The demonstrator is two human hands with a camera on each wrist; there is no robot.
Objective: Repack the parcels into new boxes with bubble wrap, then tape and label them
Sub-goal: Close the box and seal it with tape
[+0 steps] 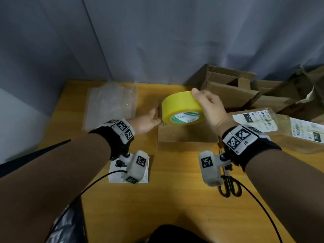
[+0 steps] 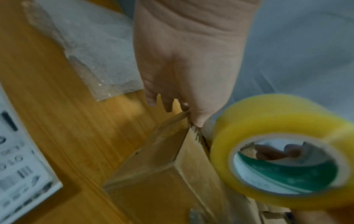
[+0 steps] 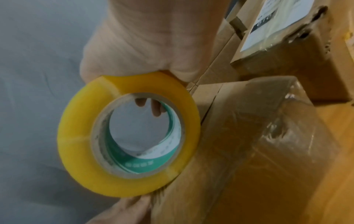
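Glossy yellow tape roll (image 1: 182,107); matt cardboard box (image 1: 185,135).

Dim, flat indoor light from above. The head view is soft, with wide-angle bending at the edges — the table (image 1: 175,199) rim curves. A soft shadow lies beneath the tape roll (image 1: 182,107). Both wrist views are blurred; the roll smears in the left one, and the bubble wrap (image 2: 91,50) glints faintly.
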